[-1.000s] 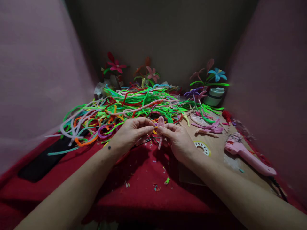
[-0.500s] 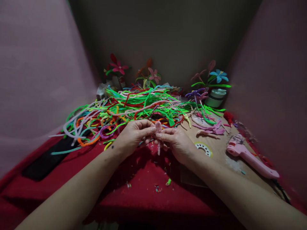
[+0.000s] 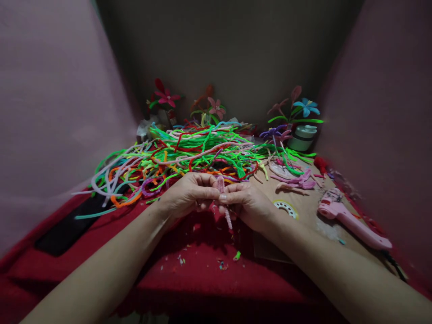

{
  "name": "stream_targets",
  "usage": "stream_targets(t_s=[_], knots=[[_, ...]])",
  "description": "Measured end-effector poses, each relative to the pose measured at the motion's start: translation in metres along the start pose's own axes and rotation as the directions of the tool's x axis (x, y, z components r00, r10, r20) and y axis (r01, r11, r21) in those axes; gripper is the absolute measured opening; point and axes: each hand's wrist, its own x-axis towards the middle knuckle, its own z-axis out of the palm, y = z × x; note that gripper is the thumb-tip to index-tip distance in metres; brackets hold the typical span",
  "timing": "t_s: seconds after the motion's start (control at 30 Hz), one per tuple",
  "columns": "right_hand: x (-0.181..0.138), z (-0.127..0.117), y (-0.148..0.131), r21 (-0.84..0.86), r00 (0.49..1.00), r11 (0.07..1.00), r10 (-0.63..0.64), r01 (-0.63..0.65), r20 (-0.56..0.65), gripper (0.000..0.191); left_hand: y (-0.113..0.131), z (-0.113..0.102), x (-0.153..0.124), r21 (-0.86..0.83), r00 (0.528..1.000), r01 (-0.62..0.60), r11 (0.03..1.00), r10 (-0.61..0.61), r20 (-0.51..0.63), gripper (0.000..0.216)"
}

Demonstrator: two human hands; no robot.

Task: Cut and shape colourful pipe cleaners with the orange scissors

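Observation:
Both my hands meet above the red cloth (image 3: 202, 270) and pinch a short pink pipe cleaner (image 3: 228, 219). My left hand (image 3: 187, 194) closes its fingertips on the upper, folded part of it. My right hand (image 3: 248, 202) grips it from the other side, thumb on top. The lower end of the pink pipe cleaner hangs down below my fingers. Just behind my hands lies a big tangled heap of pipe cleaners (image 3: 189, 155), mostly green, with orange, pink and red ones.
A pink glue gun (image 3: 351, 218) lies on brown cardboard (image 3: 310, 209) at the right, near a tape roll (image 3: 286, 208) and pink petal shapes (image 3: 297, 180). Pipe-cleaner flowers (image 3: 216, 108) and a small jar (image 3: 302, 136) stand by the back wall. A black flat object (image 3: 64, 227) lies left.
My hands have drawn closer together and slightly lower. The pink pipe cleaner's top is now more covered by my fingers, and its lower end has swung a little to the right.

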Motion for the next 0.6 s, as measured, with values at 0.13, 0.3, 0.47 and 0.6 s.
stream_targets(t_s=[0.13, 0.3, 0.47, 0.6], knots=[[-0.001, 0.001, -0.001, -0.008, 0.999, 1.000, 0.016, -0.016, 0.029, 0.011, -0.001, 0.000, -0.001, 0.000, 0.999, -0.025, 1.000, 0.025, 0.031, 0.017], [-0.002, 0.003, 0.000, -0.042, 0.998, 0.998, -0.036, 0.038, 0.051, 0.013, 0.000, 0.002, -0.003, -0.074, 0.999, 0.022, 0.997, -0.019, 0.039, 0.017], [-0.003, 0.003, 0.002, -0.085, 0.987, 0.986, -0.152, 0.147, -0.060, 0.016, 0.001, 0.010, -0.003, -0.137, 0.995, -0.067, 0.988, 0.056, -0.084, 0.017], [-0.004, 0.005, 0.000, -0.238, 0.958, 0.948, -0.249, 0.210, -0.146, 0.018, 0.001, 0.014, -0.004, -0.025, 0.980, -0.139, 0.990, 0.134, -0.149, 0.015]])
